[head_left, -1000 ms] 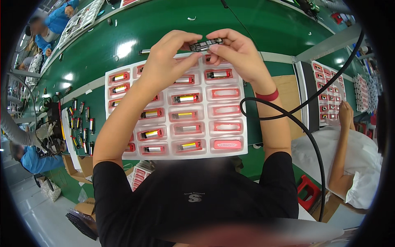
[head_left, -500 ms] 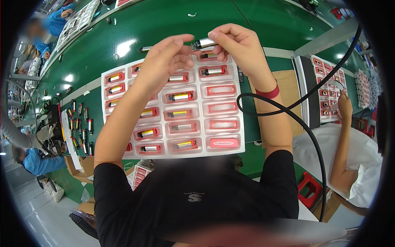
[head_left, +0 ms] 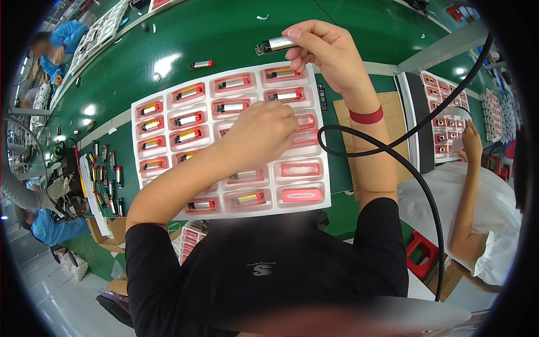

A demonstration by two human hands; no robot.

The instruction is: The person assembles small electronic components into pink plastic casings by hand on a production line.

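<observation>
Silver battery cell (head_left: 282, 43), circuit board at one end, is pinched in the right hand (head_left: 334, 56) above the green tabletop (head_left: 216, 33); the left hand (head_left: 266, 129) hangs over the white tray (head_left: 272, 182), its fingers' grip hidden.

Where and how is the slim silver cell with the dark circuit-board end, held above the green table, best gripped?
Likely at the right end of the slim silver cell, from the right, as the right hand pinches it: the dark circuit board juts out left, looking delicate.
</observation>
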